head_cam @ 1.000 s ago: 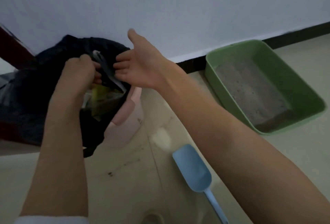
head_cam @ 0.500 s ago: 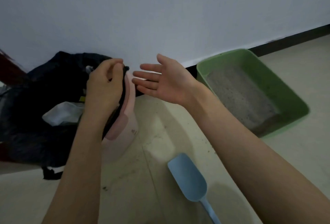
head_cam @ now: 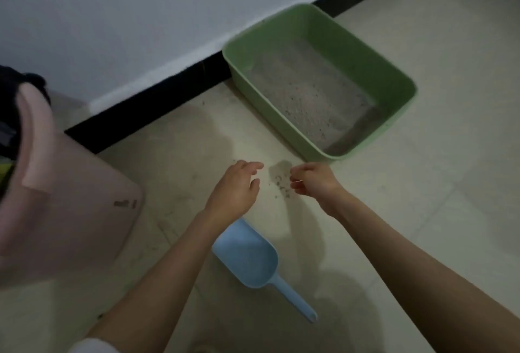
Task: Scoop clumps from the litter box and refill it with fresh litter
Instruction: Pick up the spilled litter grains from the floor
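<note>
Head view: I am looking down at the floor with both arms stretched out ahead of me. My left hand (head_cam: pixel 235 189) hovers palm down with its fingers (head_cam: pixel 254 166) loose and released, grasping nothing. My right hand (head_cam: pixel 315 181) has its fingers (head_cam: pixel 297 177) curled in toward the thumb as if to pinch; whether a grain sits between them I cannot tell, it is too small and dim.

Between the two hands lies a small scatter of spilled litter (head_cam: pixel 281 181) on the floor tiles (head_cam: pixel 422 226), just short of the near corner of the green litter box (head_cam: pixel 399 79). I judge my hands are here to gather that spill, since it lies right at the fingertips.

The litter box sits by the wall, a grey bed of litter (head_cam: pixel 306 94) spread over its bottom. It is near my fingers but not touched. The blue scoop (head_cam: pixel 247 254) lies on the floor under my left forearm, bowl toward the box and handle toward me, an easy reach for either hand. The pink bin (head_cam: pixel 70 198) with its dark bag stands at my left, close enough to take whatever I lift.
</note>
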A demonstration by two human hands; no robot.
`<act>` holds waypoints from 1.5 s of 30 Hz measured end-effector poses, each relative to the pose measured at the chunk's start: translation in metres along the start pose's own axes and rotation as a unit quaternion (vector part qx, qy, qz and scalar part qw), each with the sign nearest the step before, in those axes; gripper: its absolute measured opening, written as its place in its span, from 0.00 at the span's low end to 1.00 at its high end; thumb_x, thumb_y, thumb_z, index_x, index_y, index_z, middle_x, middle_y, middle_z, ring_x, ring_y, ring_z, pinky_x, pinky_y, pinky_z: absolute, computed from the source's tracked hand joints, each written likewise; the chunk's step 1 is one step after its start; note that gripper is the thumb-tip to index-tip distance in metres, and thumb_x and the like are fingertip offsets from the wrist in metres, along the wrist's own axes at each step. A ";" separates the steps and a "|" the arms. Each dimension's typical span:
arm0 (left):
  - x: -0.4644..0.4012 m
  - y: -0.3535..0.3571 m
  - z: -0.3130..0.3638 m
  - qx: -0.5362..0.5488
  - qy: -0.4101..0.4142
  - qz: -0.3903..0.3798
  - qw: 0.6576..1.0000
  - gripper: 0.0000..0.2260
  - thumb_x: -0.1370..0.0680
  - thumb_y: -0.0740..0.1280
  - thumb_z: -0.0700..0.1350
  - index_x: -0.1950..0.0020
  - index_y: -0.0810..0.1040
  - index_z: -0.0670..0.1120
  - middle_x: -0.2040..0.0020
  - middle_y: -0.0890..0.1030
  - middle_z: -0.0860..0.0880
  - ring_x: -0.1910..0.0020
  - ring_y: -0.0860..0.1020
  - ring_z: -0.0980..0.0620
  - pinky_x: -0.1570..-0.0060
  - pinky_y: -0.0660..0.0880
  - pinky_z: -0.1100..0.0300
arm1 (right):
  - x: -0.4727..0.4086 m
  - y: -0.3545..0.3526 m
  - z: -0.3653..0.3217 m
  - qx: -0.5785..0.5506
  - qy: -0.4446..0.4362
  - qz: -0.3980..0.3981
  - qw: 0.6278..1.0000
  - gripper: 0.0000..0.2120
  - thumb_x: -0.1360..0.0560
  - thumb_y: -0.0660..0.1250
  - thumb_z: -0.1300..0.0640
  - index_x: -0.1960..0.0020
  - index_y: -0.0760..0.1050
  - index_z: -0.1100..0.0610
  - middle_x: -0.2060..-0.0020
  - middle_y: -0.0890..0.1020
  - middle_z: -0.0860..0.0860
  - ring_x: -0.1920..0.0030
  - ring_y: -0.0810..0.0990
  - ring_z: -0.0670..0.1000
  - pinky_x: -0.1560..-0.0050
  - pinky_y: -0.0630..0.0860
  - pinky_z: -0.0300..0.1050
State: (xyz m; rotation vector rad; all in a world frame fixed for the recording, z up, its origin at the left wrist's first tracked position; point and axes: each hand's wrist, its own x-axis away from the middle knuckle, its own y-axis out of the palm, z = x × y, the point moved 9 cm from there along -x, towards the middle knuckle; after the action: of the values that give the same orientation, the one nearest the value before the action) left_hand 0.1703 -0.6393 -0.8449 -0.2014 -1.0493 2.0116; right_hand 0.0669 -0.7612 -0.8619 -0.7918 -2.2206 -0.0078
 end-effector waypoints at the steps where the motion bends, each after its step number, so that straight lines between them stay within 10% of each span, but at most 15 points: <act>1: -0.003 0.019 -0.009 -0.011 -0.008 -0.030 0.999 0.17 0.22 0.61 0.39 0.32 0.71 0.44 0.38 0.74 0.44 0.39 0.72 0.47 0.37 0.68 0.56 | -0.007 -0.003 0.015 0.039 -0.004 0.013 0.999 0.06 0.24 0.61 0.66 0.50 0.76 0.65 0.64 0.78 0.54 0.63 0.77 0.52 0.58 0.77 0.45; 4: -0.011 0.056 -0.024 -0.025 -0.019 -0.074 0.997 0.19 0.23 0.61 0.37 0.31 0.69 0.42 0.35 0.71 0.43 0.36 0.69 0.46 0.34 0.64 0.59 | -0.021 -0.008 0.047 0.165 -0.017 0.033 0.986 0.11 0.25 0.62 0.65 0.46 0.79 0.63 0.52 0.83 0.58 0.48 0.80 0.57 0.42 0.75 0.49; 11: -0.047 0.086 -0.022 -0.155 0.023 -0.082 0.984 0.30 0.23 0.57 0.36 0.24 0.47 0.40 0.23 0.49 0.40 0.25 0.47 0.42 0.26 0.47 0.51 | -0.035 -0.026 0.059 0.296 -0.119 0.148 0.936 0.18 0.25 0.57 0.66 0.37 0.73 0.66 0.41 0.74 0.63 0.40 0.72 0.62 0.39 0.64 0.41; 16: -0.060 0.124 0.001 -0.217 0.098 -0.163 0.957 0.30 0.21 0.54 0.42 0.24 0.40 0.40 0.23 0.38 0.43 0.25 0.37 0.47 0.27 0.36 0.49 | -0.050 -0.010 0.056 0.342 -0.214 0.126 0.906 0.26 0.29 0.49 0.59 0.40 0.72 0.74 0.43 0.74 0.70 0.41 0.73 0.69 0.38 0.72 0.60; 24: -0.034 0.121 0.012 -0.086 0.208 -0.161 0.961 0.27 0.24 0.47 0.40 0.25 0.52 0.38 0.23 0.50 0.43 0.24 0.45 0.52 0.27 0.39 0.62 | -0.046 -0.014 0.065 0.375 -0.287 0.161 0.867 0.18 0.27 0.59 0.69 0.39 0.72 0.73 0.39 0.74 0.70 0.37 0.73 0.66 0.32 0.68 0.56; 30: -0.071 0.080 -0.047 -0.138 -0.018 -0.062 0.988 0.31 0.26 0.55 0.31 0.25 0.47 0.36 0.24 0.44 0.38 0.24 0.42 0.41 0.27 0.40 0.48 | -0.048 0.026 0.056 0.445 -0.346 0.094 0.821 0.20 0.27 0.57 0.65 0.37 0.72 0.72 0.37 0.74 0.67 0.35 0.73 0.64 0.32 0.64 0.57; 34: -0.042 0.105 -0.043 -0.155 0.038 -0.128 0.979 0.33 0.27 0.55 0.30 0.25 0.42 0.36 0.24 0.38 0.38 0.25 0.36 0.45 0.29 0.34 0.55 | -0.034 0.049 0.066 0.464 -0.390 0.024 0.795 0.22 0.27 0.55 0.69 0.35 0.71 0.70 0.35 0.72 0.66 0.34 0.71 0.64 0.31 0.62 0.56; 39: -0.020 0.120 -0.019 -0.016 0.105 -0.216 0.971 0.31 0.26 0.51 0.27 0.24 0.49 0.40 0.23 0.47 0.44 0.26 0.42 0.57 0.30 0.39 0.69 | -0.021 0.015 0.073 0.389 -0.372 0.055 0.841 0.22 0.26 0.56 0.69 0.33 0.70 0.68 0.33 0.72 0.63 0.32 0.70 0.58 0.27 0.56 0.40; 45: -0.040 0.073 -0.027 -0.072 -0.004 0.007 0.997 0.26 0.28 0.56 0.28 0.29 0.63 0.36 0.35 0.66 0.35 0.35 0.63 0.37 0.34 0.60 0.58 | -0.021 -0.043 0.087 0.221 -0.157 0.209 0.940 0.19 0.22 0.55 0.68 0.33 0.70 0.64 0.40 0.73 0.61 0.41 0.74 0.59 0.41 0.63 0.35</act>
State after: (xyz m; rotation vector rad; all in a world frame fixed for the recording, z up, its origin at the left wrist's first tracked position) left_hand 0.1641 -0.6742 -0.9247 -0.2773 -1.2033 1.9518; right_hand -0.0036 -0.7866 -0.9275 -1.0386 -2.1689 0.8478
